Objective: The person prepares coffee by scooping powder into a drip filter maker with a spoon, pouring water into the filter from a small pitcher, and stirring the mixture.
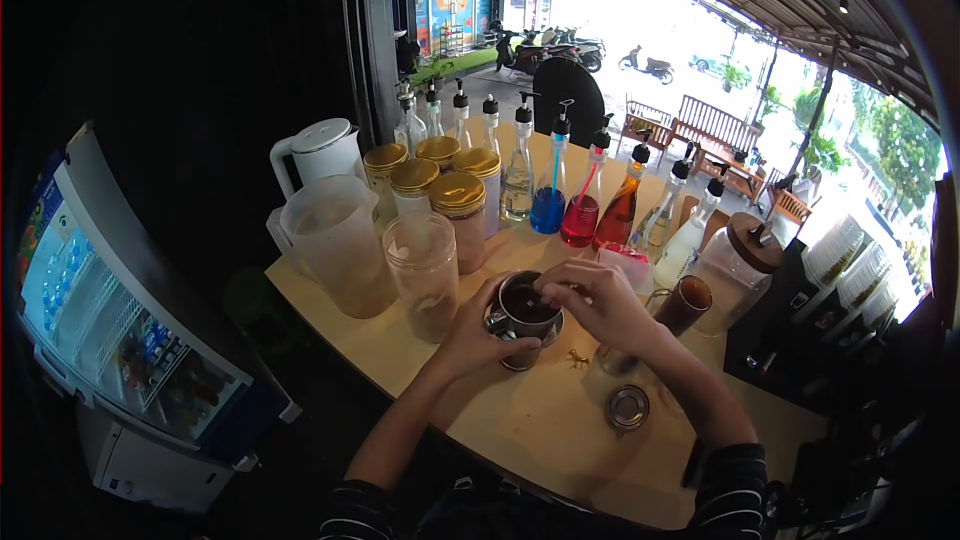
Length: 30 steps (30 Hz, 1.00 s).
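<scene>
My left hand point(468, 338) is wrapped round the side of a metal cup point(516, 328) that holds dark liquid. Over the cup's rim, the fingers of my right hand point(598, 302) are pinched together; whatever they hold, if anything, is hidden. To the right of the cup lies a small gold-coloured piece point(578, 359) on the table. A round metal lid or dish point(627, 407) rests nearer to me. Beyond my right wrist stands a glass mug of brown drink point(686, 304), and a clear glass point(612, 362) is partly covered by that wrist.
Left of the cup stand a clear canister point(420, 275), a plastic pitcher point(335, 240) and several gold-lidded jars point(458, 195). A row of pump bottles point(548, 202) lines the table's far side. At right are a wooden-lidded jar point(735, 275) and stacked cups point(835, 240).
</scene>
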### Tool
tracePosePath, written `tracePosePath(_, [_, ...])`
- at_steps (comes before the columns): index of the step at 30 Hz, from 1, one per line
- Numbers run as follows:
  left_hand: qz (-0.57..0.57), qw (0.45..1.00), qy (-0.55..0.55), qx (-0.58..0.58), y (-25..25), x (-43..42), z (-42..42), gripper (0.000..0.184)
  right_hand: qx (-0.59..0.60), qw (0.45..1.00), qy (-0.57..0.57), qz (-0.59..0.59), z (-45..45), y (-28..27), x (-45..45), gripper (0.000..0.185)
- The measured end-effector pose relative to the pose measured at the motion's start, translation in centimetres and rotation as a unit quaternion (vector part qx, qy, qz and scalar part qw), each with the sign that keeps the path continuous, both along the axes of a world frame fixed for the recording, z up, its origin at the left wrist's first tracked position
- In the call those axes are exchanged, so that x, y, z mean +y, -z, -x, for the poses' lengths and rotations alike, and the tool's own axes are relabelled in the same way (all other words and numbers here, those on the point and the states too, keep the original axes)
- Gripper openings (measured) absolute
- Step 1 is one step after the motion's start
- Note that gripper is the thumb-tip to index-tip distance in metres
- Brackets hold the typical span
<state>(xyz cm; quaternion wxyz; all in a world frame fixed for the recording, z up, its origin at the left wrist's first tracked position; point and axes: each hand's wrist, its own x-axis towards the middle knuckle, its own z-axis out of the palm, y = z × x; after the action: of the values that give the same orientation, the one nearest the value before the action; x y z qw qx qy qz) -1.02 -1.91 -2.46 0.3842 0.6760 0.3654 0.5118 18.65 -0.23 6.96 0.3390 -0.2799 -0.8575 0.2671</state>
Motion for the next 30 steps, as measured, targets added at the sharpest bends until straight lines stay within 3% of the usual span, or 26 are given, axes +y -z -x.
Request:
tracePosePath(7, [-0.009, 0.987, -0.120, 0.107, -2.5, -1.3, -1.2, 0.100, 0.166, 0.976, 0.023, 0.136, 0.3, 1.5, 0.7, 0.013])
tracePosePath(10, [-0.010, 0.980, -0.146, 0.136, -2.8, -1.1, -1.6, 0.101, 0.213, 0.963, -0.022, 0.162, 0.4, 2.2, 0.7, 0.014])
tracePosePath(14, [0.022, 0.982, -0.114, 0.150, -3.6, -0.8, -0.9, 0.097, 0.108, 0.993, 0.031, 0.034, -0.4, 1.4, 0.0, 0.011])
tracePosePath(16, [0.046, 0.998, -0.008, 0.040, -2.7, 0.0, -0.4, 0.093, 0.067, 0.996, 0.048, -0.019, -0.6, 1.5, 0.1, 0.010])
tracePosePath(18, [0.039, 0.998, -0.005, 0.045, -2.2, 0.3, -0.1, 0.091, 0.060, 0.995, 0.005, -0.081, -0.6, 2.1, 0.5, 0.009])
tracePosePath(30, [0.054, 0.997, -0.009, 0.059, -1.8, 0.4, 0.0, 0.086, 0.040, 0.995, -0.009, -0.089, -0.3, 1.8, 1.0, 0.009])
